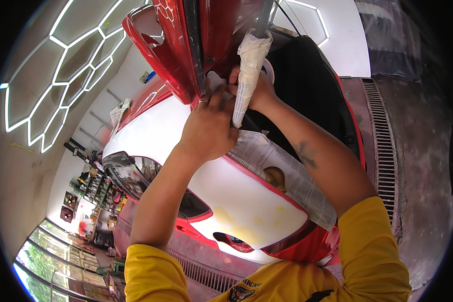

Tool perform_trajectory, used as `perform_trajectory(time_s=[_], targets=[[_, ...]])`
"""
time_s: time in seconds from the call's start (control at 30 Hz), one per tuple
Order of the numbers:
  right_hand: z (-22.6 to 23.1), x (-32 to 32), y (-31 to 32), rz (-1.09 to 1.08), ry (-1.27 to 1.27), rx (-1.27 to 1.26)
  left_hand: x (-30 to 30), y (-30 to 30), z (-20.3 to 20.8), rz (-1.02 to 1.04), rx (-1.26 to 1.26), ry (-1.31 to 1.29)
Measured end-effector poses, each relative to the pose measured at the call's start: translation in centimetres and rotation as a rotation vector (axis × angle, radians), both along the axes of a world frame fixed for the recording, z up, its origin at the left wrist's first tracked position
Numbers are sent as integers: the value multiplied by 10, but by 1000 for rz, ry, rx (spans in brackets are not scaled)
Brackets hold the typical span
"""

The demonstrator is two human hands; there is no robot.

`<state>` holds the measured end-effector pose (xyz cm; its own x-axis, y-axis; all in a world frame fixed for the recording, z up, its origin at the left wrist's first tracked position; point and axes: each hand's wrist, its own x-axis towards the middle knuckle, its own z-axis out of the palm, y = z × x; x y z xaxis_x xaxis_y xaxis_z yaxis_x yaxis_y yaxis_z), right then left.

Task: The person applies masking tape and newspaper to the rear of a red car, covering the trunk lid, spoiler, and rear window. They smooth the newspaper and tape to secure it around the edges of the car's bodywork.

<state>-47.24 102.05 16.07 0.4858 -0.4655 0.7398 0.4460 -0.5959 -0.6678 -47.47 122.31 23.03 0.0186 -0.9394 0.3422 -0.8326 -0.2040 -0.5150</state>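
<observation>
Reaching in, we are placing our left hand (209,126) beside, and our right hand (262,94) behind, the paper-wrapped rod (250,65) slanting by the car's (246,189) opening; what either grip is grasping, we are not discerning.

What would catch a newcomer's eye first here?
Probably the glowing white hexagonal lights at upper left. Then the red car with white panels at centre. Near the top centre, a slanted, cream paper-wrapped rod stands beside the bare left hand and bare right hand.

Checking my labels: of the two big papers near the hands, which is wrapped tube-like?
The pale wrap, narrowing downward in front of the right hand; the newspaper, by contrast, lies spread out below it.
</observation>
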Motion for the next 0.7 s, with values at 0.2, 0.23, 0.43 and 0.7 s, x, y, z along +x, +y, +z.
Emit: perform_trajectory(time_s=[0.2,0.23,0.43,0.7], targets=[[10,-14,-2,-169,53,-492,-4,-7,-1,43,7,-54],[8,-18,-3,-156,28,-545,-4,-6,-2,41,1,-17],[15,-21,-7,-105,203,-705,-7,-3,2,76,23,97],[-22,-151,10,-208,-116,-19,-70,82,-18,-134,-293,94]])
